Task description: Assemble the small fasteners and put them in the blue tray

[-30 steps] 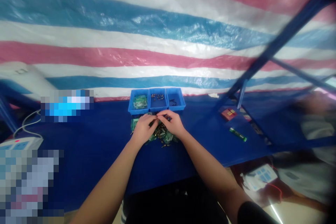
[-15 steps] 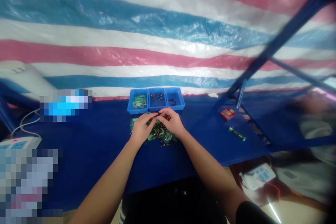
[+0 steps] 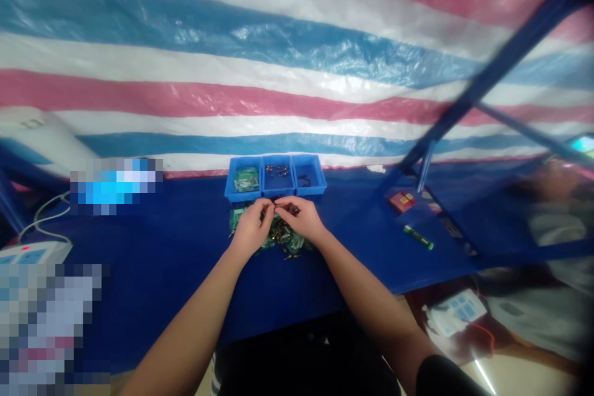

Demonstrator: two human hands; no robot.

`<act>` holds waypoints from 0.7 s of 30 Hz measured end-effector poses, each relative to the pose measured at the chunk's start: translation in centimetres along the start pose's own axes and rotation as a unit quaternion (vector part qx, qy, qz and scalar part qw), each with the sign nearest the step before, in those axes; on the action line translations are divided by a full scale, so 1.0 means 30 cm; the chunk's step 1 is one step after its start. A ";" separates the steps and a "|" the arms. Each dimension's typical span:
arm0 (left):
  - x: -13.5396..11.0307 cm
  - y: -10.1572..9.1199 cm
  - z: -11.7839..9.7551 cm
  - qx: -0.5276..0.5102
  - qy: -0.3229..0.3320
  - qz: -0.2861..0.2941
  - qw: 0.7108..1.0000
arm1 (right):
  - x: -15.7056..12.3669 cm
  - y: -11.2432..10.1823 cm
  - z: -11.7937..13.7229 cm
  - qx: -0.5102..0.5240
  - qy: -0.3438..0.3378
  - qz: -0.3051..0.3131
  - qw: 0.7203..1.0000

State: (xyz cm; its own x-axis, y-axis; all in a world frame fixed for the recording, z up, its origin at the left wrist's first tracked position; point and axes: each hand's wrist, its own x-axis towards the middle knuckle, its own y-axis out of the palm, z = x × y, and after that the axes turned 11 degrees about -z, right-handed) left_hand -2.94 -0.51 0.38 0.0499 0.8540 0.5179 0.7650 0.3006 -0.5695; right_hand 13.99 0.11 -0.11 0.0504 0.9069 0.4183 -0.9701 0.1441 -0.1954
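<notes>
The fingers of your left hand (image 3: 250,226) and right hand (image 3: 304,220) are brought in tip to tip, pinched on a small dark piece (image 3: 276,205) at the far side of the pile; it is too small to make out its shape. Right under your hands lies the pile (image 3: 288,239), a loose, flat jumble of green circuit boards and brass-coloured pins, some stray pins poking out at its near edge. Your own hands and wrists hide part of it.

Just beyond your fingertips, three blue bins stand side by side, walling off the far side: the left bin (image 3: 244,196) holds green boards, the middle bin (image 3: 279,188) a scatter of small brass-and-dark parts, the right bin (image 3: 310,189) a few dark bits.

Farther out on the blue tabletop (image 3: 362,241), to your right, sit a red box (image 3: 401,202) and a green tube (image 3: 418,237), near the slanting blue frame (image 3: 457,108). A white power strip (image 3: 39,252) sits well to your left. Striped sheeting (image 3: 278,83) hangs behind everything.
</notes>
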 end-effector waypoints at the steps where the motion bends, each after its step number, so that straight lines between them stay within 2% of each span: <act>1: 0.000 0.000 0.000 0.000 -0.001 0.003 1.000 | 0.000 0.000 -0.001 -0.002 -0.004 -0.001 1.000; 6: 0.001 -0.001 -0.001 0.003 0.000 0.011 1.000 | -0.002 0.001 -0.006 -0.012 -0.029 -0.007 0.999; 10: 0.000 -0.002 -0.002 -0.003 -0.005 -0.001 1.000 | -0.003 0.004 -0.011 -0.015 -0.031 0.005 0.999; 16: -0.002 -0.001 -0.004 -0.026 -0.005 -0.009 1.000 | 0.005 -0.004 -0.010 -0.017 -0.047 -0.016 0.999; 21: 0.000 -0.002 -0.008 -0.026 0.003 -0.009 1.000 | 0.003 0.000 -0.018 -0.008 -0.045 -0.010 0.999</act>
State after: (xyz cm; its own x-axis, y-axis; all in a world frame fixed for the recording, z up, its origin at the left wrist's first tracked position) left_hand -2.83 -0.62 0.55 0.0408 0.8459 0.5317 0.7980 0.2926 -0.5268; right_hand 14.14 0.41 -0.55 0.0481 0.8642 0.5009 -0.9651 0.1694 -0.1995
